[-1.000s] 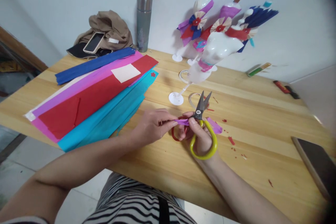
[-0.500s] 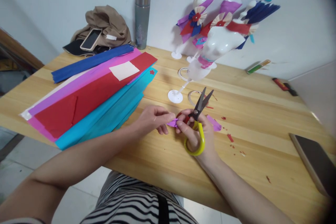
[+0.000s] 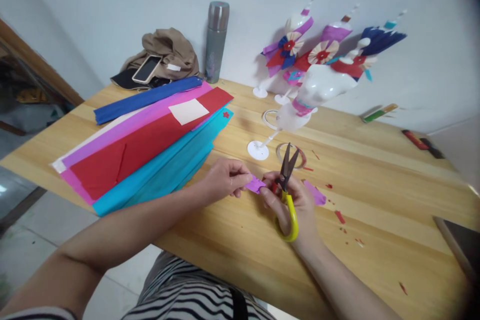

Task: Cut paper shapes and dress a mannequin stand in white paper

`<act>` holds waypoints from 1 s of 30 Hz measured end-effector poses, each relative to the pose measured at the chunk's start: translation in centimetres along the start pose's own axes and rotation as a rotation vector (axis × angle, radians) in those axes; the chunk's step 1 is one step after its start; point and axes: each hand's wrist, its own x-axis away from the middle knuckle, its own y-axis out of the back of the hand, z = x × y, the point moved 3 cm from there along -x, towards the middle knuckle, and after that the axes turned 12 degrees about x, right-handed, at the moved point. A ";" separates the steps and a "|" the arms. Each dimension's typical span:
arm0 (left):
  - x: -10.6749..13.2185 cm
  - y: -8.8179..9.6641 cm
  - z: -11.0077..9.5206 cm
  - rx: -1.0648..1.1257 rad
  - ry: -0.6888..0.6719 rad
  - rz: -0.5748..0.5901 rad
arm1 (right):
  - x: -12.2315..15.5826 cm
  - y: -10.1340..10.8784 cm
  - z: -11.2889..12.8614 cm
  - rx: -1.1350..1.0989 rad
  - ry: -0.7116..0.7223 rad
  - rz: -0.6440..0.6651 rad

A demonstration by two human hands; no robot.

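Note:
A small piece of purple paper (image 3: 255,184) is stretched between my two hands above the table's near side. My left hand (image 3: 227,178) pinches its left end. My right hand (image 3: 296,205) holds the right end between thumb and fingertips, and it also carries scissors (image 3: 288,170) with yellow and red handles. The scissor blades point up and away from me, slightly parted. Just right of this hand lies another purple scrap (image 3: 315,193). Beyond the blades stands a small white mannequin (image 3: 324,85) with a pink and teal neck band, on a round white base.
Sheets of red paper (image 3: 150,147), blue, purple and teal paper lie at left. A flask (image 3: 216,42), a brown cloth (image 3: 170,52) and a phone (image 3: 147,69) are behind them. Several decorated mannequins (image 3: 290,45) stand by the wall. Tape rolls (image 3: 279,152) and red scraps (image 3: 339,217) lie nearby.
The purple paper between my hands is now spread out flatter, and more of it shows. My hands are slightly farther apart. The whole view has shifted, with things appearing lower and to the right.

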 end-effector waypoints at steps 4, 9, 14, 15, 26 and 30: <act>0.1 -0.3 0.2 -0.018 -0.003 0.011 | 0.2 -0.2 -0.1 0.014 0.065 -0.025; 0.1 -0.5 1.0 0.019 0.049 0.042 | 0.1 -0.5 0.6 0.128 0.166 -0.009; 0.1 1.7 -1.0 0.224 -0.223 -0.278 | -0.8 -0.5 0.3 0.439 0.150 0.137; 0.2 2.4 -1.7 0.288 -0.294 -0.357 | -0.9 -0.5 0.2 0.517 0.152 0.166; 1.2 1.7 -3.1 0.240 -0.395 -0.342 | -0.2 -3.6 3.9 1.041 0.170 0.623; 1.2 0.7 -1.7 0.199 -0.241 -0.244 | 0.1 -4.0 5.0 1.194 0.228 0.599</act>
